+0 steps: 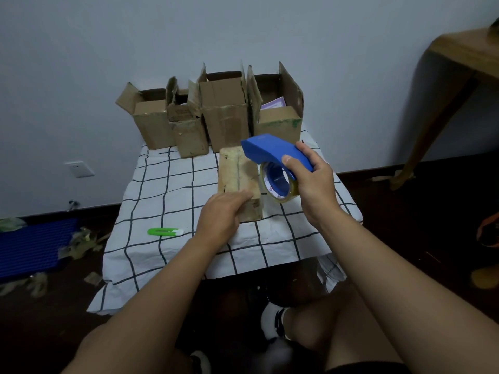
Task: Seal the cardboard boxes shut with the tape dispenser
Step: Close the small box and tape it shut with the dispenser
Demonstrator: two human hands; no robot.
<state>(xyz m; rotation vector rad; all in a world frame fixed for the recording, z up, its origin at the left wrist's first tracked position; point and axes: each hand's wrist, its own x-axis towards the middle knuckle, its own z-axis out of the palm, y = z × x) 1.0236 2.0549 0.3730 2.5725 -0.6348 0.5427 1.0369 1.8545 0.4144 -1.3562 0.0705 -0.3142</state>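
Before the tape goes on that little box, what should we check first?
1. Flaps of the small brown cardboard box closed, seam on top: ok.
2. Left hand rests on the box's near end to steady it: ok.
3. Right hand has a firm grip on the blue plastic tape dispenser: ok.
4. Dispenser touching the box: not ok, it is raised above the box.
5. Loose tape end ready on the clear tape roll: cannot tell.
6. Green utility knife out of the way on the checked white cloth: ok.
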